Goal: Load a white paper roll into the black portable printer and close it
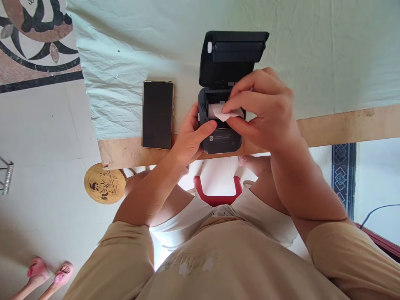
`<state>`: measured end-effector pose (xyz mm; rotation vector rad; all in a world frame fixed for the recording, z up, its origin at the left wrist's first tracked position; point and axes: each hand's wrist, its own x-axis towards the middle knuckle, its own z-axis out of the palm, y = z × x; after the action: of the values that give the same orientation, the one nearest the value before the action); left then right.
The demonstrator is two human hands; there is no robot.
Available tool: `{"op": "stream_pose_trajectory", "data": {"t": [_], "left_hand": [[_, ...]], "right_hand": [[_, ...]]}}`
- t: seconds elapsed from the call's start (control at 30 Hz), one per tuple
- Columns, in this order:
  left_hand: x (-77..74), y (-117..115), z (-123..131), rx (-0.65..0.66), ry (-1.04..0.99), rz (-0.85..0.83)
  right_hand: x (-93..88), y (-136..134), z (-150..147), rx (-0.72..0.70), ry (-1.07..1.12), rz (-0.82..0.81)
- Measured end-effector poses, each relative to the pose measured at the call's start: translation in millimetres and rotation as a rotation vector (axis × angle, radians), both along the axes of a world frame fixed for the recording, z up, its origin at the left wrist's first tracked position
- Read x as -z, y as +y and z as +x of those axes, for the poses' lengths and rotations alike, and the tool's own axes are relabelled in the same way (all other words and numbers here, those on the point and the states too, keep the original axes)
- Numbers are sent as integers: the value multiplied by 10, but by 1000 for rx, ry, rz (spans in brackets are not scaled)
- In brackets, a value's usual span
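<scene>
A black label printer [221, 141] stands at the table's front edge with its lid [231, 62] tipped up and back. In its bay sits a white paper roll [218, 111], its loose end lifted a little. My left hand [192, 135] wraps round the printer's left side, the thumb resting on its front rim. Over the bay, my right hand [261, 106] pinches the end of the paper between thumb and fingers. The right side of the bay is partly hidden behind that hand.
A smartphone [158, 114] with a dark screen lies left of the printer. Pale green cloth [312, 54] covers the table, whose bare wooden edge [343, 123] shows in front. A round wooden stool [105, 183] is below left. Another person's feet in pink slippers [50, 271] stand at lower left.
</scene>
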<state>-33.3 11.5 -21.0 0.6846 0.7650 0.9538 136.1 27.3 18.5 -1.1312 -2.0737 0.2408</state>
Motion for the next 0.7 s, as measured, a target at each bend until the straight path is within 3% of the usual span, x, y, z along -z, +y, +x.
{"op": "stream_pose_trajectory", "data": {"t": [0.07,0.23,0.37,0.43,0.53,0.6,0.7], "left_hand": [[-2,3,1,-7,-43,8],[-8,-1,-2,-27,-147,-1],[-17,-4,-14,-41,-80,-26],[-21,-2,-22,-41,-36,-17],[-15,1,-32,-36,11,-21],[-4,2,-35,-47,42,-29],[10,2,-31,-52,61,-25]], "right_hand": [[-11,-19,-44,12,21,7],[-43,-107,-113,-116,-12,15],[-71,-133,-95,-203,-62,-51],[-73,-110,-68,-246,30,-74],[-52,-53,-3,-170,171,-66],[-33,-21,52,-74,149,-88],[-20,-9,121,-59,60,-187]]}}
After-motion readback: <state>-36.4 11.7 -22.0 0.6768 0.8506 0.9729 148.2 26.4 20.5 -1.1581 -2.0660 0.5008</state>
